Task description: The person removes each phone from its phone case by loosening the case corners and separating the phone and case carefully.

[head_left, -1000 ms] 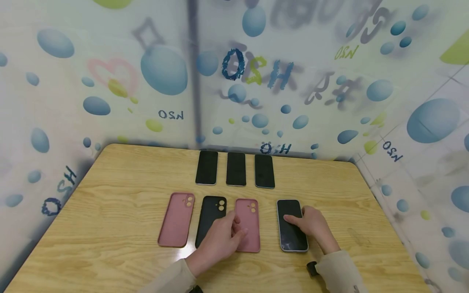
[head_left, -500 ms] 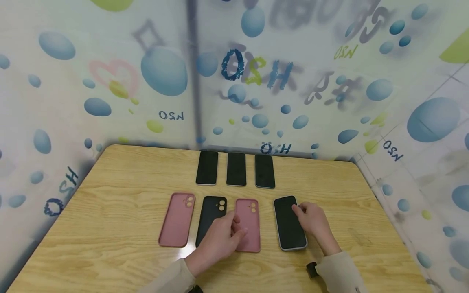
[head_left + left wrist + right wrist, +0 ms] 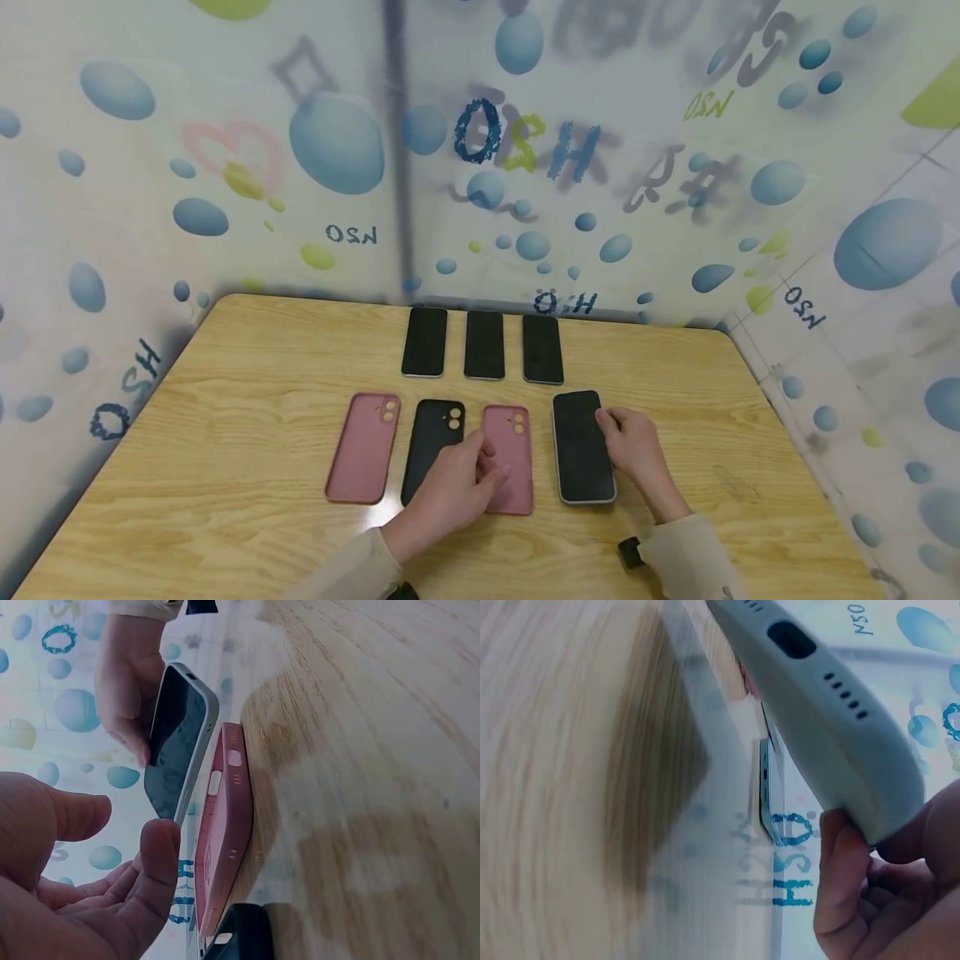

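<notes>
My right hand [image 3: 633,442] pinches the right long edge of a phone in a pale grey case [image 3: 583,450], thumb at the screen side and fingers beneath. In the right wrist view the cased phone [image 3: 840,727] is raised off the table, its port end towards the camera. My left hand [image 3: 450,492] holds nothing and hovers with loosely bent fingers over the black phone case [image 3: 431,442] and the right pink phone case [image 3: 512,458]. In the left wrist view its thumb and fingers stand apart, beside the pink case. Another pink phone case [image 3: 362,450] lies to the left.
Three dark phones [image 3: 483,346] lie in a row near the back of the wooden table [image 3: 247,400]. Behind the table stands a wall [image 3: 450,208] with painted bubbles and letters. A second wall [image 3: 885,333] rises on the right.
My right hand has picked the cased phone up off the table and moved it slightly left and away from me. The left hand has stayed where it was.
</notes>
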`<state>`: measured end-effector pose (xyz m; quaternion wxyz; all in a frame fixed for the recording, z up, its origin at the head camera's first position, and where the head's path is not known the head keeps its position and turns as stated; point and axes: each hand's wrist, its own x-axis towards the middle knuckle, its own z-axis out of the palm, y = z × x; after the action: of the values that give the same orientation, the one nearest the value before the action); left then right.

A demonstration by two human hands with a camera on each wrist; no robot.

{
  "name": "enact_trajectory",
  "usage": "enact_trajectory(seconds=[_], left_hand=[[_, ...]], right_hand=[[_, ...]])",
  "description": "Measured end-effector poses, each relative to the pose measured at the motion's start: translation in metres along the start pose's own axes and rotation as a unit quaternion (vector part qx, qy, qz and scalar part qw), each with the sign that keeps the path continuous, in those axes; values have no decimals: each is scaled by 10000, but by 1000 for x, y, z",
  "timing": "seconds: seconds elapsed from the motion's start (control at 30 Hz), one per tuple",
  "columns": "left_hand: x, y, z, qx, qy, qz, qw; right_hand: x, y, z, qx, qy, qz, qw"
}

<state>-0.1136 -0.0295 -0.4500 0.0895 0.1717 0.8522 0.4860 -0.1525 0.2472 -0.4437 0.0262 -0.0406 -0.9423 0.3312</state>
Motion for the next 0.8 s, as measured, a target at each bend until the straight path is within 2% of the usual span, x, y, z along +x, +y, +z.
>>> enact_trajectory(seconds=[0.17,0.3,0.43,0.6,0.8], left_hand=[[1,0,1,-34,5,26,10000],[2,0,2,-34,11,45,10000],[2,1,3,-64,-41,58,10000],[3,2,5,-294,-323,-58,9990],[3,3,7,-624,-601,-168,9961]], right_hand=[[0,-5,4,366,99,40,9993],[-1,-10,8,862,104,266,9959],[-4,-18,12,1456,71,486,9881],[-8,-31,18,2053,-35,597,9769],[-13,-43,27,2614,-118,561,9635]])
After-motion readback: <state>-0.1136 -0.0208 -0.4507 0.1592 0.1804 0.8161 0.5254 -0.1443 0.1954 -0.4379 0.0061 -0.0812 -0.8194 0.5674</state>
